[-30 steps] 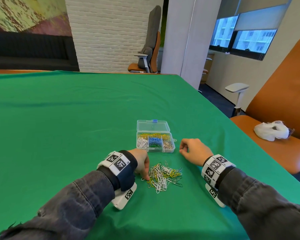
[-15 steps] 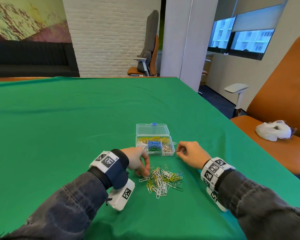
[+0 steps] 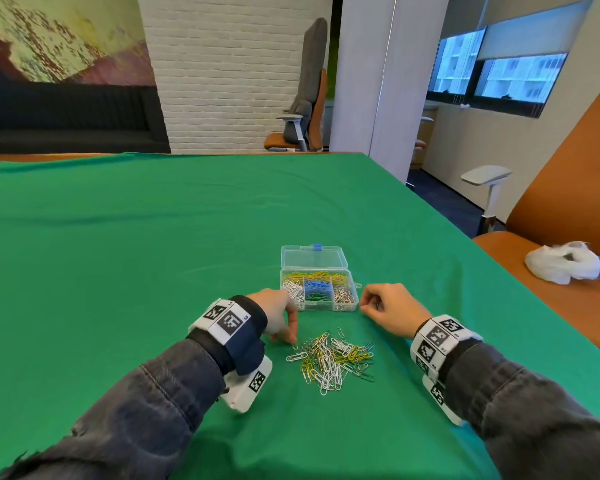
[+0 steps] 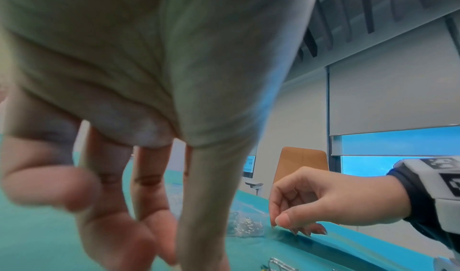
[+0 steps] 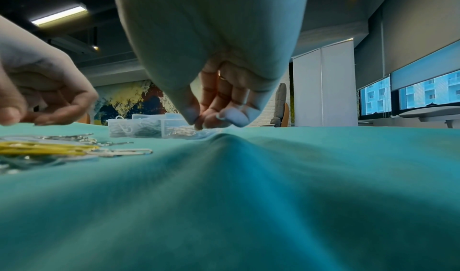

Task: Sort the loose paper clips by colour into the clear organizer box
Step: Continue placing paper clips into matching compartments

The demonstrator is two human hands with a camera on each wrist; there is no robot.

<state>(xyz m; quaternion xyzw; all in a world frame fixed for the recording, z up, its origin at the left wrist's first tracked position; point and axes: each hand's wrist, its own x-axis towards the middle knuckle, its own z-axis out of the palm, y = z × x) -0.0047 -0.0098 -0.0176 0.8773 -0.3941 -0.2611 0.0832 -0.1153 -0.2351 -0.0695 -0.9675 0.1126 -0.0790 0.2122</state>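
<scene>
The clear organizer box (image 3: 317, 304) lies on the green cloth with its lid (image 3: 314, 257) folded back. Its compartments hold yellow, white, blue, green and silver clips. A loose pile of paper clips (image 3: 333, 358) in white, yellow, silver and green lies just in front of it. My left hand (image 3: 291, 339) points its fingers down at the pile's left edge, beside a single white clip (image 3: 294, 357). My right hand (image 3: 363, 307) rests to the right of the box, fingers curled, thumb tip against fingertips (image 5: 196, 122). No clip shows between them. The box (image 5: 149, 126) is just beyond them.
The green cloth (image 3: 153, 271) covers the whole table and is rucked up under my right hand (image 5: 224, 137). The table's right edge runs close by. Beyond it stands an orange chair (image 3: 568, 202) with a white bundle (image 3: 565, 263) on its seat.
One white clip has come out to the left of the pile. My left hand has lifted its fingertips slightly toward the box. The right hand has stayed beside the box.
</scene>
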